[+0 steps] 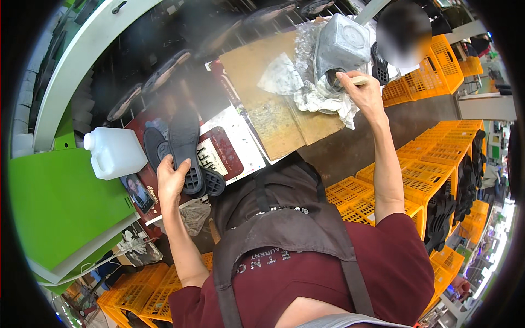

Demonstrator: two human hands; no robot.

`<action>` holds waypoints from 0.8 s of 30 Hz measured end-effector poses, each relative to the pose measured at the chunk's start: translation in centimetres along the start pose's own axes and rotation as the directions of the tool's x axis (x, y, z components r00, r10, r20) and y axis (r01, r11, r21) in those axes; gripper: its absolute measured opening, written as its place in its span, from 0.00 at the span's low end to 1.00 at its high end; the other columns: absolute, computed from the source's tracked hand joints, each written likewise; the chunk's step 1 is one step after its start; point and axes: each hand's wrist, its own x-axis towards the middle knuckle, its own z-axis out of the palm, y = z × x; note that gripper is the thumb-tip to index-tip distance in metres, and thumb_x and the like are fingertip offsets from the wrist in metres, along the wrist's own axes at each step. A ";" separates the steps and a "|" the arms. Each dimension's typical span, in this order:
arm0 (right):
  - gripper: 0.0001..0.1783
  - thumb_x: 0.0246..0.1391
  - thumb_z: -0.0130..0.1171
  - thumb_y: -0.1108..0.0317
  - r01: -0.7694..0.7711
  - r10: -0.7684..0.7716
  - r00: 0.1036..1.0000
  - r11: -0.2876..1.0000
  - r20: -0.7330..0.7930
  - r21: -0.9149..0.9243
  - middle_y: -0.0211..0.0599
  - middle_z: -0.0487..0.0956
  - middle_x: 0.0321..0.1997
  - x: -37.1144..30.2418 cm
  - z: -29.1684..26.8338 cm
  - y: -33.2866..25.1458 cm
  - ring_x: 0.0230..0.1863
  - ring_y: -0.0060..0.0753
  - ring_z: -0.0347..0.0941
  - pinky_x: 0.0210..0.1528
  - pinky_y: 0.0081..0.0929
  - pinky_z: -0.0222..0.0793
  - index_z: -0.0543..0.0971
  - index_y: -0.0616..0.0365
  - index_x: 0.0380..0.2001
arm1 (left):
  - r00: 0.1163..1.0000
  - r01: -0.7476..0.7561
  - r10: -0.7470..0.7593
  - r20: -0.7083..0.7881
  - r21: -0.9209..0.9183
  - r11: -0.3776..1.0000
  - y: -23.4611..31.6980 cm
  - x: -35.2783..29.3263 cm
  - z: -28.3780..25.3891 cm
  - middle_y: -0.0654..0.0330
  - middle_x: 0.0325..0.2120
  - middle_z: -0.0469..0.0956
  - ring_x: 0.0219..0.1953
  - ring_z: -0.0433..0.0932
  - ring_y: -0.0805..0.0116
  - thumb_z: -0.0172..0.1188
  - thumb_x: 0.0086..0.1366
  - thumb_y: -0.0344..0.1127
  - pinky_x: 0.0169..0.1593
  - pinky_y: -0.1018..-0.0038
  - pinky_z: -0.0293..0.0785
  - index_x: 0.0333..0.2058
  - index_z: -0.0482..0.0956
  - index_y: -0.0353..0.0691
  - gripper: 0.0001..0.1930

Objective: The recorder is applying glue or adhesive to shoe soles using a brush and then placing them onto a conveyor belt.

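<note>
My left hand (174,177) grips a black shoe sole (185,131) near its heel, thumb on top. Another dark sole (155,143) lies against it on the left, and a heel end with square hollows (213,183) shows on the right. My right hand (361,93) is closed round the pale handle of what looks like a brush (358,80). Its working end is hidden at the dark round mouth (331,80) of a greyish container (343,46). Crumpled white cloth (328,104) is bunched under that mouth.
Stained cardboard (262,104) covers the middle of the bench. A white plastic jug (116,153) and a phone (139,192) sit left, beside a green cabinet (65,202). Another sole (379,64) lies beyond my right hand. Yellow crates (426,164) with black soles line the right side.
</note>
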 end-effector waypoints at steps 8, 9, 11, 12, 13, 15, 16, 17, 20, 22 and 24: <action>0.13 0.53 0.65 0.62 -0.130 0.214 0.965 0.895 -0.153 0.427 0.27 0.77 0.19 -3.0 0.2 -0.3 0.19 0.12 0.69 0.22 0.12 0.64 0.82 0.62 0.32 | 0.989 -0.133 0.142 0.040 -0.165 0.977 2.6 -1.8 1.6 0.57 0.47 0.74 0.49 0.71 0.70 0.53 0.63 0.25 0.58 0.77 0.59 0.55 0.64 0.28 0.21; 0.13 0.53 0.65 0.61 -0.143 0.238 0.960 0.871 -0.149 0.471 0.27 0.77 0.20 -3.4 0.3 0.0 0.19 0.12 0.69 0.22 0.12 0.65 0.82 0.62 0.33 | 0.987 -0.152 0.159 0.011 -0.234 0.960 2.2 -1.6 1.8 0.55 0.46 0.75 0.47 0.72 0.68 0.53 0.64 0.26 0.56 0.75 0.63 0.55 0.64 0.29 0.21; 0.14 0.53 0.65 0.61 -0.194 0.281 0.954 0.840 -0.100 0.506 0.27 0.78 0.20 -4.1 0.1 0.3 0.19 0.13 0.70 0.22 0.12 0.65 0.82 0.62 0.34 | 0.984 -0.171 0.176 -0.012 -0.300 0.938 2.1 -1.6 1.8 0.53 0.45 0.76 0.45 0.74 0.67 0.53 0.64 0.27 0.54 0.73 0.66 0.55 0.64 0.30 0.20; 0.14 0.53 0.65 0.60 -0.209 0.287 0.952 0.859 -0.103 0.467 0.28 0.78 0.20 -4.4 -0.1 0.2 0.19 0.13 0.70 0.22 0.12 0.65 0.82 0.62 0.34 | 0.992 -0.120 0.130 -0.002 -0.397 0.910 2.2 -1.9 1.6 0.51 0.43 0.76 0.43 0.76 0.65 0.53 0.65 0.28 0.51 0.72 0.70 0.54 0.64 0.30 0.20; 0.14 0.53 0.65 0.60 -0.224 0.294 0.950 0.875 -0.104 0.430 0.28 0.78 0.20 -4.7 -0.3 0.0 0.19 0.13 0.70 0.22 0.12 0.65 0.82 0.62 0.33 | 0.996 -0.067 0.083 0.011 -0.486 0.871 2.2 -2.1 1.4 0.49 0.42 0.77 0.40 0.77 0.64 0.52 0.65 0.28 0.48 0.70 0.74 0.54 0.64 0.31 0.19; 0.14 0.54 0.64 0.60 -0.239 0.323 0.939 0.860 -0.120 0.451 0.29 0.78 0.20 -5.1 -0.6 -0.1 0.19 0.14 0.71 0.22 0.12 0.65 0.82 0.61 0.33 | 0.982 -0.188 0.149 -0.116 -0.547 0.816 1.8 -1.9 1.0 0.45 0.40 0.78 0.40 0.80 0.59 0.52 0.67 0.30 0.45 0.68 0.79 0.53 0.64 0.32 0.17; 0.13 0.54 0.64 0.61 -0.215 0.314 0.940 0.851 -0.135 0.479 0.29 0.78 0.20 -5.2 -0.9 -0.3 0.19 0.14 0.71 0.22 0.12 0.65 0.82 0.61 0.33 | 0.981 -0.195 0.151 -0.123 -0.611 0.767 2.1 -2.0 0.5 0.44 0.41 0.78 0.41 0.80 0.57 0.51 0.67 0.31 0.45 0.67 0.80 0.53 0.64 0.32 0.18; 0.13 0.54 0.64 0.61 -0.191 0.304 0.941 0.841 -0.151 0.506 0.29 0.78 0.21 -5.3 -1.1 -0.4 0.19 0.14 0.71 0.22 0.12 0.65 0.82 0.61 0.33 | 0.980 -0.200 0.152 -0.131 -0.672 0.713 2.4 -2.0 0.1 0.43 0.42 0.77 0.42 0.80 0.56 0.51 0.67 0.32 0.45 0.66 0.80 0.53 0.64 0.32 0.18; 0.14 0.54 0.64 0.62 -0.125 0.269 0.948 0.807 -0.170 0.577 0.31 0.79 0.23 -4.9 -0.3 0.2 0.20 0.15 0.72 0.23 0.13 0.67 0.81 0.63 0.35 | 0.922 -0.117 0.388 0.017 -0.941 0.319 2.7 -1.5 -0.6 0.34 0.52 0.68 0.50 0.74 0.41 0.35 0.72 0.48 0.51 0.57 0.75 0.61 0.58 0.33 0.27; 0.14 0.54 0.64 0.62 -0.101 0.260 0.949 0.786 -0.176 0.610 0.32 0.79 0.24 -4.7 0.5 0.3 0.21 0.16 0.72 0.24 0.14 0.68 0.81 0.64 0.36 | 0.871 0.009 0.486 0.075 -0.991 0.136 3.6 -1.4 0.0 0.32 0.58 0.60 0.57 0.65 0.34 0.30 0.72 0.50 0.59 0.49 0.64 0.64 0.54 0.34 0.30; 0.15 0.54 0.64 0.63 -0.220 0.328 0.941 0.783 -0.087 0.581 0.33 0.80 0.25 -4.6 1.1 0.8 0.21 0.17 0.73 0.25 0.14 0.69 0.81 0.65 0.38 | 0.881 0.046 0.466 0.081 -0.995 0.087 4.6 -1.2 1.2 0.34 0.62 0.54 0.62 0.56 0.31 0.32 0.71 0.47 0.65 0.44 0.53 0.65 0.52 0.35 0.29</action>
